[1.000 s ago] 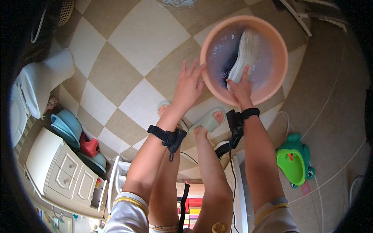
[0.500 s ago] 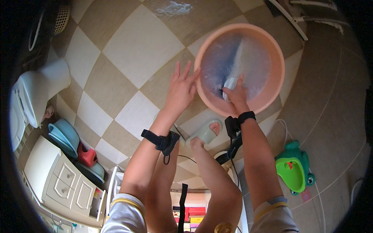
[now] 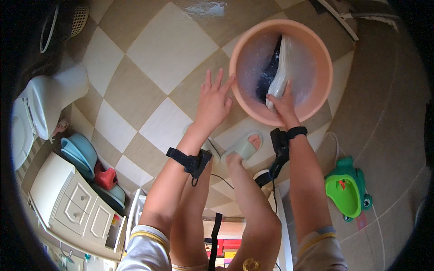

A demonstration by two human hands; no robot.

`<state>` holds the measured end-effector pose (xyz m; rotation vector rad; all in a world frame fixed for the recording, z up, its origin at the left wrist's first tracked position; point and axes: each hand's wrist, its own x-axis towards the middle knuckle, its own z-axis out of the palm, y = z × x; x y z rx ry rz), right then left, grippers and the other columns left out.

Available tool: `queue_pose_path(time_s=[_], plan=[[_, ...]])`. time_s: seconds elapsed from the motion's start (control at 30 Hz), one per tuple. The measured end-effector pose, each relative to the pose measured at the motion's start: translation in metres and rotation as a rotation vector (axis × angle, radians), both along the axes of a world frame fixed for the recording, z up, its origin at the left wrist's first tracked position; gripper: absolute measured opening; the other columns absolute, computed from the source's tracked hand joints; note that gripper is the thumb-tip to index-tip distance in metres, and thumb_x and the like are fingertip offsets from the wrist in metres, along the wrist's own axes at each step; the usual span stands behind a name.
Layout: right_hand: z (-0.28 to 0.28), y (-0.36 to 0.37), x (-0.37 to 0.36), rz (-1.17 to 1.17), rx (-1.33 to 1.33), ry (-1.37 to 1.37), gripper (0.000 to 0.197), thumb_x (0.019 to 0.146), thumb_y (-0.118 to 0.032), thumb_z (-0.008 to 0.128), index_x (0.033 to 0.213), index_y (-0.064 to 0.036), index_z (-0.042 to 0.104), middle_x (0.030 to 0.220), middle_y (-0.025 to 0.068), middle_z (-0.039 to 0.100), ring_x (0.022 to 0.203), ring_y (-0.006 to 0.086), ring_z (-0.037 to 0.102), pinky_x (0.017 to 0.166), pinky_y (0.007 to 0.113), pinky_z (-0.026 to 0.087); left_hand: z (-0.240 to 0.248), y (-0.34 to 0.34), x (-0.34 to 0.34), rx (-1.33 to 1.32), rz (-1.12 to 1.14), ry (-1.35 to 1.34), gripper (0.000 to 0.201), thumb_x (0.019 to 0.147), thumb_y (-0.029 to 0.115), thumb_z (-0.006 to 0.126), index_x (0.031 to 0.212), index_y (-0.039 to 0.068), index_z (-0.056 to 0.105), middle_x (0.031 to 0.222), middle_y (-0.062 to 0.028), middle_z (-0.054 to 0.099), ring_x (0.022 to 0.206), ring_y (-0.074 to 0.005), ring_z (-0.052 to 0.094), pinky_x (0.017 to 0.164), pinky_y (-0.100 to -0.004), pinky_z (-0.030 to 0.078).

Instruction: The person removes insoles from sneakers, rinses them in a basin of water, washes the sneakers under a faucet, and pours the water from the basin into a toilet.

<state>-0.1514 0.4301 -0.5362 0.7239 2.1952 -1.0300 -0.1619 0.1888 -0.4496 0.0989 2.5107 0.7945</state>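
Observation:
A round peach-coloured basin holds cloudy, sudsy water. In it lies a long wet piece of what looks like cloth, gathered white on one side and dark navy on the other, partly above the water. My right hand grips its near white end, thumb on the left side and fingers on the right. Just outside the basin's left rim is my left hand, fingers spread, holding nothing. Its index fingertip is at the rim; I cannot tell whether it touches.
Beige and white tiles surround the basin, with a wet patch beyond it. A green frog-shaped potty stands at right. To the left are a white toilet, stacked blue basins and a cream cabinet. My slippered foot is near the basin.
The white and navy cloth has risen in the water, and more of it shows. My right hand has shifted slightly right in the picture. My left hand stays spread beside the rim.

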Motion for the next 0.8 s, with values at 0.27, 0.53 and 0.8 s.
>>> queue_pose_path(time_s=[0.27, 0.53, 0.8], plan=[[0.081, 0.006, 0.019, -0.034, 0.090, 0.299, 0.093, 0.061, -0.014, 0.072, 0.137, -0.0056, 0.018, 0.131, 0.0225, 0.035, 0.116, 0.0292, 0.041, 0.095, 0.031, 0.033, 0.048, -0.006, 0.016, -0.034, 0.002, 0.020, 0.054, 0.076, 0.011, 0.056, 0.127, 0.017, 0.041, 0.138, -0.0132, 0.029, 0.128, -0.0438, 0.014, 0.103, -0.0497, 0.020], [0.170, 0.008, 0.029, -0.321, -0.147, 0.302, 0.090, 0.066, -0.010, 0.070, 0.138, -0.0087, 0.016, 0.138, 0.0200, 0.023, 0.125, 0.0286, 0.029, 0.100, 0.033, 0.027, 0.071, -0.007, 0.021, -0.011, 0.034, 0.006, 0.049, 0.076, 0.013, 0.056, 0.124, 0.017, 0.046, 0.135, -0.0138, 0.033, 0.127, -0.0438, 0.017, 0.102, -0.0499, 0.022], [0.098, 0.019, 0.024, -0.181, -0.083, 0.257, 0.094, 0.065, -0.017, 0.072, 0.138, -0.0089, 0.013, 0.136, 0.0234, 0.026, 0.124, 0.0346, 0.030, 0.099, 0.038, 0.028, 0.044, 0.008, 0.013, 0.001, -0.075, -0.078, 0.044, 0.076, 0.014, 0.055, 0.120, 0.016, 0.049, 0.129, -0.0126, 0.041, 0.125, -0.0438, 0.021, 0.103, -0.0479, 0.024]])
